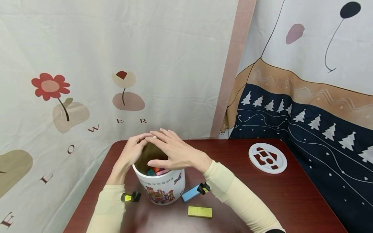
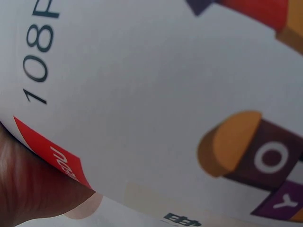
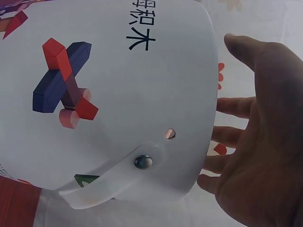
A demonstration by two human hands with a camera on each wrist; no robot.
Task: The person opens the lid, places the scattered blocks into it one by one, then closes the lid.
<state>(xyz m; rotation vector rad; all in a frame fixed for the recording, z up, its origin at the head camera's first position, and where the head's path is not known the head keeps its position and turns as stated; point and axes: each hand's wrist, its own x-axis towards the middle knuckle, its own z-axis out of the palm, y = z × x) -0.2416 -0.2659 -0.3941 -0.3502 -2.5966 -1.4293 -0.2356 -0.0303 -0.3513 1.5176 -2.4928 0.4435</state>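
A white printed bucket point(image 1: 160, 191) stands on the table with colourful blocks point(image 1: 162, 171) inside it. My left hand point(image 1: 132, 149) lies over its left and far rim, fingers reaching toward the far side; their tips are partly hidden behind the right hand. Over the opening, my right hand point(image 1: 175, 150) spreads from the right, fingers straight and thumb apart. In the right wrist view the right hand point(image 3: 262, 127) has loosely extended fingers just past the rim. Part of the left hand point(image 2: 33, 184) shows beside the bucket wall point(image 2: 142, 94) in the left wrist view.
A blue block point(image 1: 190, 193) lies beside the bucket, under the right forearm. Nearer the front is a yellow-green block point(image 1: 199, 212). A round white lid point(image 1: 268, 158) with shaped holes rests at the table's right. Printed cloths point(image 1: 186, 71) hang behind the table point(image 1: 230, 197).
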